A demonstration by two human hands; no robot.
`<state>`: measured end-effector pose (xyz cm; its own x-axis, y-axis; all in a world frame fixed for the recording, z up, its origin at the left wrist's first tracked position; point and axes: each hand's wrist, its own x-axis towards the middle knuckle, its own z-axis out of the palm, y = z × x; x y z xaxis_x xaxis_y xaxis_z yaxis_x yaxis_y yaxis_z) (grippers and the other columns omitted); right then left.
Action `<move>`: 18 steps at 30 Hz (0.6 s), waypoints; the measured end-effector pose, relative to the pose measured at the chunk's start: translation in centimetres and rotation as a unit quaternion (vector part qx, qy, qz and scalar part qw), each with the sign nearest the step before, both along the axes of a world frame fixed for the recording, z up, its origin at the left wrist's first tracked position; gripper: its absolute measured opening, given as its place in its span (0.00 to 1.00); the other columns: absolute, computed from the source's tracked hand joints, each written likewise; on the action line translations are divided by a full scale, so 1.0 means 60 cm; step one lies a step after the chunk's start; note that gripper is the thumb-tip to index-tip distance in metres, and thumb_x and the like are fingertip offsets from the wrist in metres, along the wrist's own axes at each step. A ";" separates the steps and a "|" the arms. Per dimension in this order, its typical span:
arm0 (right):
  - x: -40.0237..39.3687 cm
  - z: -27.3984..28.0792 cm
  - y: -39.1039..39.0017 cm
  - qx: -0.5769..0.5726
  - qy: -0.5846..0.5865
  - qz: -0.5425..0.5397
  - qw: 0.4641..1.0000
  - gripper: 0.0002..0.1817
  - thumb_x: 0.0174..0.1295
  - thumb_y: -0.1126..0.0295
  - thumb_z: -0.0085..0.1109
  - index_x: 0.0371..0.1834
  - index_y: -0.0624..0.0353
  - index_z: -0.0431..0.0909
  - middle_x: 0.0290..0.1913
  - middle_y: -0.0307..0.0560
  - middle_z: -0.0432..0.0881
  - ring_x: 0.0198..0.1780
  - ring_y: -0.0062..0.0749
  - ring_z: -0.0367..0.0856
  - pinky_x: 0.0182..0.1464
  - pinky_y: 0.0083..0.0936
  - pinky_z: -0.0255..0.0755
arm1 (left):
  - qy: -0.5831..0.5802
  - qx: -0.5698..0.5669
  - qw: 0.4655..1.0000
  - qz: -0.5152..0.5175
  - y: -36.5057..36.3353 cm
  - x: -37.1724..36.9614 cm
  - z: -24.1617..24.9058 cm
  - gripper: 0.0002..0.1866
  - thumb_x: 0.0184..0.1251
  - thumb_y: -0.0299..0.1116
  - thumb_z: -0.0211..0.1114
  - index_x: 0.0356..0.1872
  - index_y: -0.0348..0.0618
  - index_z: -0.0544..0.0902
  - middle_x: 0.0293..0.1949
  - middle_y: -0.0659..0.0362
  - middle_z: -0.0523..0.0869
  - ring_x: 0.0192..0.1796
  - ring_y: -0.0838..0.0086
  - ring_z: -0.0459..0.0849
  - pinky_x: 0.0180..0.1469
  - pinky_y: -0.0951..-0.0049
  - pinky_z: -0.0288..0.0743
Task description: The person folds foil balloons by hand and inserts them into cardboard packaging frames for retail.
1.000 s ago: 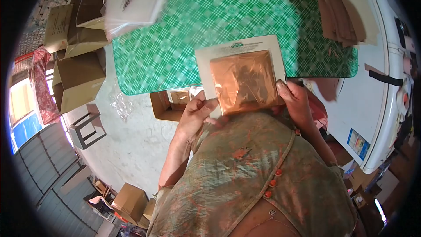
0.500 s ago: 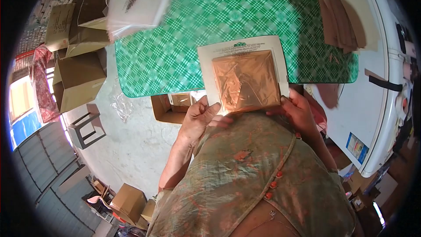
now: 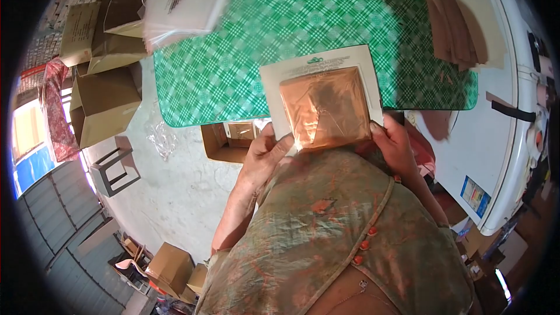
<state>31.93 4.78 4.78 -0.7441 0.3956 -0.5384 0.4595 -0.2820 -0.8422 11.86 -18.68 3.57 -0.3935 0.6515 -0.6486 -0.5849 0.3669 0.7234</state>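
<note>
Between both hands is a carded package (image 3: 324, 108): a pale backing card with a hang hole at the top and a square, shiny copper-coloured item under clear plastic. My left hand (image 3: 263, 153) grips its lower left corner, thumb on the front. At the lower right corner, my right hand (image 3: 395, 141) pinches the edge, thumb also in front. The fingers behind the card are mostly hidden. The package is tilted, its top lying over the near edge of the green checked table (image 3: 233, 81).
Clear plastic bags (image 3: 189, 6) are stacked at the table's far left, brown and cream cards (image 3: 458, 23) at the far right. An open carton (image 3: 224, 143) with a similar package sits below the table edge. More cardboard boxes (image 3: 108, 105) stand left, near a grey frame (image 3: 115, 168).
The package has shifted very slightly left and its tilt has changed a little. Fingers of my left hand that showed below the card are now tucked out of sight. Both hands keep their hold.
</note>
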 end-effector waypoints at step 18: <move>0.013 0.016 0.000 -0.113 0.044 -0.019 0.992 0.19 0.81 0.74 0.51 0.70 0.69 0.71 0.56 0.49 0.85 0.55 0.29 0.86 0.59 0.28 0.81 | -0.031 -0.001 0.999 -0.007 -0.014 -0.009 0.013 0.22 0.82 0.39 0.64 0.62 0.29 0.77 0.45 0.50 0.91 0.39 0.61 0.94 0.39 0.64 0.92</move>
